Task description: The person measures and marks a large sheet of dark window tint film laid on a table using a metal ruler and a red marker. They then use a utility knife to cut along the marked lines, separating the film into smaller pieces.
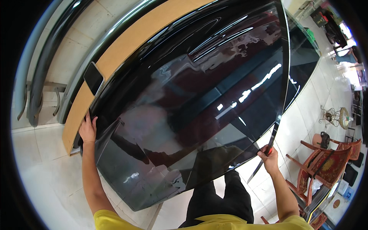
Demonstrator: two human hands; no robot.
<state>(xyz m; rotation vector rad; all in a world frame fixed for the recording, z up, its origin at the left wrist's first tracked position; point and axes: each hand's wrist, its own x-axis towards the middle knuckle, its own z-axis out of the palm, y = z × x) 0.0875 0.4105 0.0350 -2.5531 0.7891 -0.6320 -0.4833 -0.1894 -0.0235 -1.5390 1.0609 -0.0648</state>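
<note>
A large, glossy, dark curved panel (161, 115) with a sheet of dark film over it fills the middle, full of reflections. My left hand (88, 130) rests at the panel's left edge by the tan board (126, 42), fingers stretched out and apart. Past the panel's near right edge, my right hand (269, 159) is closed around a long dark strip of film (285, 57), which runs up to the far edge and hangs below the fist. Something small and orange-red (270, 150) shows at those fingers; its kind cannot be made out.
A black phone (93, 78) lies on the board. Curved glass panels (42, 76) stand on brackets at the left. Carved wooden chairs (322, 165) and a small round metal-legged table (344, 118) are on the right, over a tiled floor (306, 103).
</note>
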